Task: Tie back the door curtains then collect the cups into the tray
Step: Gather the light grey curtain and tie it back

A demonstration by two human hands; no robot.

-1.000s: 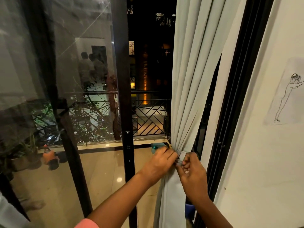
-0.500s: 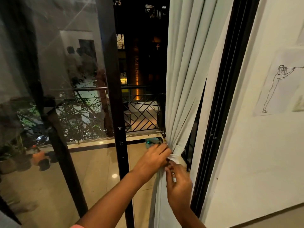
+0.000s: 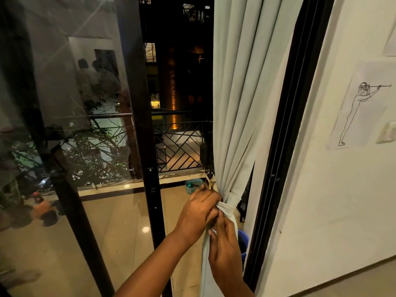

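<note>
Beside the black door frame [image 3: 285,146], pale pleated curtain [image 3: 240,103] gathers tightly; left hand [image 3: 199,211] and right hand [image 3: 225,243] pinch its fabric.

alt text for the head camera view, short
Two bare hands, left hand and right hand, bunch a pale curtain at a cinched point by a black door frame. The sliding glass door shows a balcony railing at night; a line drawing hangs on the white wall.
</note>
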